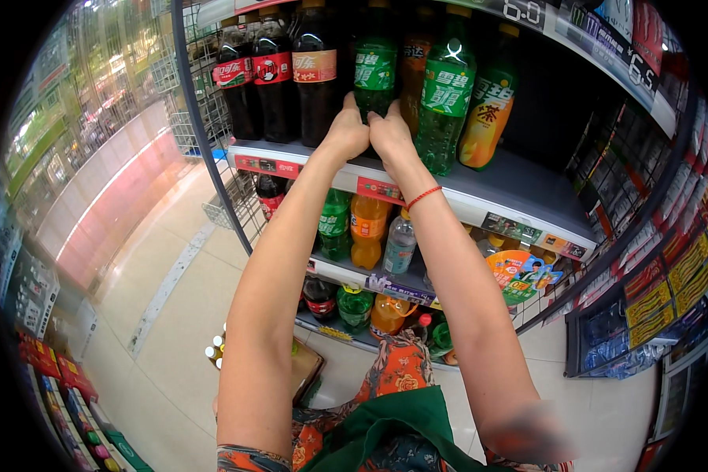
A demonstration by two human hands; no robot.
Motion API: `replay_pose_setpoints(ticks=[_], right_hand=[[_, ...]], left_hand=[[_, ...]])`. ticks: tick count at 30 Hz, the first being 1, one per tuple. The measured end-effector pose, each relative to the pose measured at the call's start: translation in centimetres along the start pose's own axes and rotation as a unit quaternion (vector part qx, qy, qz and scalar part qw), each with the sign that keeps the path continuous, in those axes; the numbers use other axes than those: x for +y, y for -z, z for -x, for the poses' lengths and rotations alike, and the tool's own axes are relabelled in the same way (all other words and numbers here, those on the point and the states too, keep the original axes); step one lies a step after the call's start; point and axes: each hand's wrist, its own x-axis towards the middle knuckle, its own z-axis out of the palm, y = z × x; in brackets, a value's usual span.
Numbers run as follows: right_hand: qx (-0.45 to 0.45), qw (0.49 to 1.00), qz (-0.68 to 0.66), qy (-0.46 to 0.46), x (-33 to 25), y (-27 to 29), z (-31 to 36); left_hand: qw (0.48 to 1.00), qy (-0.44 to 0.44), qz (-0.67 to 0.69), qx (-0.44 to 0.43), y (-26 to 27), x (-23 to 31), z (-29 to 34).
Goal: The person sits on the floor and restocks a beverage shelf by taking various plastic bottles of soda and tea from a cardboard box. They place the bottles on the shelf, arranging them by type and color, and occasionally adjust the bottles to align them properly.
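Both my arms reach forward to the upper shelf. My left hand [346, 130] and my right hand [390, 132] close round the lower part of a green soda bottle [374, 66], one at each side, with the thumbs near each other in front. Most of the fingers are hidden behind the hands and the bottle. The bottle stands upright, set a little back. To its left are cola bottles [315, 67] with red and pink labels. On its right are an orange-brown soda bottle [414, 59], a larger green soda bottle [446, 90] and a green-and-yellow bottle [488, 102].
Below, a lower shelf holds an orange soda bottle [368, 230], a green bottle [334, 224] and a clear bottle [400, 244]. Price strips [519, 228] line the shelf edge. An open carton [307, 370] stands on the floor by my legs. Hanging packets [688, 271] are at right.
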Motion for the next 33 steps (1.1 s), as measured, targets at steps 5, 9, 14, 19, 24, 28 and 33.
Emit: replay_pose_setpoints(ticks=[5,9,14,19,24,28,33], right_hand=[[0.022,0.999,0.025,0.011,0.2,0.1,-0.1],[0.031,0.999,0.036,0.027,0.4,0.5,-0.2],[0.022,0.993,0.067,0.094,-0.7,0.7,1.5],[-0.021,0.987,0.036,0.153,-1.2,1.8,4.6],[0.054,0.961,-0.014,0.271,-2.1,5.5,10.0],[0.197,0.927,0.034,0.317,-0.6,9.5,9.6],[0.093,0.969,0.128,0.189,2.2,12.5,5.6]], left_hand=[[0.997,-0.046,-0.036,0.049,-0.6,0.3,0.1],[0.994,-0.046,-0.081,0.061,-0.9,1.4,0.8],[0.986,-0.075,-0.119,0.087,-0.5,1.4,2.0],[0.986,-0.098,-0.113,0.072,0.0,2.5,5.0],[0.993,-0.12,-0.003,0.022,-0.3,5.4,8.1],[0.992,-0.09,0.086,-0.007,-2.4,8.0,8.6],[0.987,-0.096,0.119,0.053,-5.5,7.7,7.0]])
